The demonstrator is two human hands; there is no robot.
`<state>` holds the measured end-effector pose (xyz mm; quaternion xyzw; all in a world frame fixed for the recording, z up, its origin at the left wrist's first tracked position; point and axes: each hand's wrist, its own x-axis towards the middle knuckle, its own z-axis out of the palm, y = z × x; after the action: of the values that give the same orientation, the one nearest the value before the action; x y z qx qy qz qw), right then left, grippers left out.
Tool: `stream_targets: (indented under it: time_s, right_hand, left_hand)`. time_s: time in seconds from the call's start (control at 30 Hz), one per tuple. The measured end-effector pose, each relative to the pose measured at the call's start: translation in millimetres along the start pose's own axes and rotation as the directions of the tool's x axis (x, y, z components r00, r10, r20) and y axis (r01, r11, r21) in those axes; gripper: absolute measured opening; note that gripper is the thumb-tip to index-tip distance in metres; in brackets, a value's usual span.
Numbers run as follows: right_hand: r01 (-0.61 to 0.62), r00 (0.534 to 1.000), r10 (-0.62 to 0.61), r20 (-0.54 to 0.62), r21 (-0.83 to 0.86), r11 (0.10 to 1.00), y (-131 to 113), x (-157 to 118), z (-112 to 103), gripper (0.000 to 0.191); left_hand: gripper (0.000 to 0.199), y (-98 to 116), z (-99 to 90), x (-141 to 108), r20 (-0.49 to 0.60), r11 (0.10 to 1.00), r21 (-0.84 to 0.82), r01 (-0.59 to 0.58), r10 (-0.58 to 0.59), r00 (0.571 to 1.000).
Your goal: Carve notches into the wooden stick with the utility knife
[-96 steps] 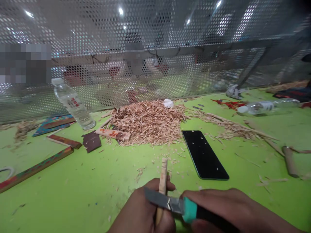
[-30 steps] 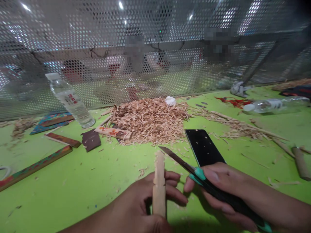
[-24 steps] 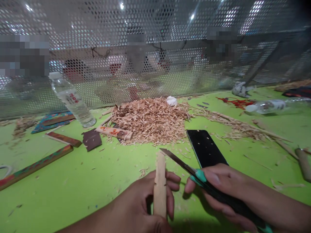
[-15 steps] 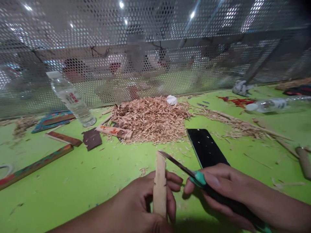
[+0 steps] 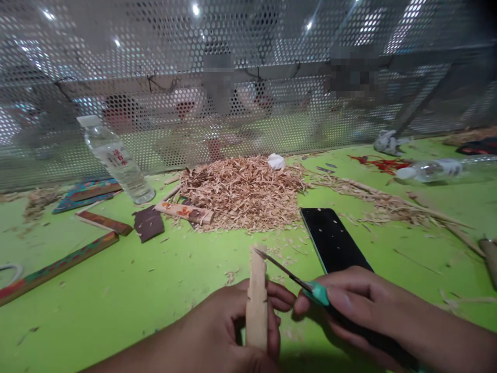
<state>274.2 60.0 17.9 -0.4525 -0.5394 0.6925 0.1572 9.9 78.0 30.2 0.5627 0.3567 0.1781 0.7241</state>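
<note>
Low in the middle of the head view, my left hand (image 5: 229, 326) is wrapped round a flat, pale wooden stick (image 5: 257, 305) held upright. Small notches mark both its edges about halfway up. My right hand (image 5: 361, 305) grips the black and green handle of a carving knife (image 5: 285, 270). The blade slants up to the left, and its tip meets the upper end of the stick. Just beyond my right hand lies a black phone (image 5: 336, 241) sprinkled with wood chips.
A heap of wood shavings (image 5: 240, 194) lies against a perforated metal screen (image 5: 272, 114). To the left are a leaning water bottle (image 5: 118, 160), brown sandpaper (image 5: 148, 224) and painted wooden strips (image 5: 58, 267). Another bottle (image 5: 435, 170) lies on its side at right, on the green table (image 5: 128, 290).
The knife tip stays at the stick's top, with its blade turned slightly. Both hands keep their grip. The whole view has shifted by a small amount.
</note>
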Motion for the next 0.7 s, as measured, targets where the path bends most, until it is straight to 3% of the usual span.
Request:
stream_targets:
  time_s: [0.23,0.43,0.5,0.6,0.7]
  right_hand:
    - [0.002,0.998,-0.006,-0.065,-0.071,0.998,-3.3,-4.4,2.7,0.068]
    - [-0.004,1.000,0.001,-0.029,-0.095,0.996,-3.7,-3.8,1.9,0.075]
    - [0.045,0.988,-0.068,-0.136,-0.171,0.984,-4.0,-5.5,3.9,0.069]
    - [0.053,0.929,-0.154,-0.338,-0.289,0.956,-6.7,-10.1,9.8,0.066]
    - [0.020,0.917,-0.154,-0.369,-0.342,0.940,-10.6,-14.1,15.0,0.068]
  left_hand:
    - [0.029,-11.5,-1.6,-0.3,0.007,0.999,-0.018,0.049,-0.049,0.999]
    - [0.042,-16.9,3.3,0.8,0.010,0.976,-0.134,0.169,-0.170,0.985]
    - [0.040,-17.3,3.9,1.1,-0.001,0.967,-0.175,0.185,-0.188,0.982]
    - [0.042,-17.8,5.1,-0.9,0.019,0.961,-0.240,0.139,-0.138,0.990]
    - [0.043,-17.2,9.2,-4.1,0.053,0.926,-0.377,0.017,0.003,0.999]
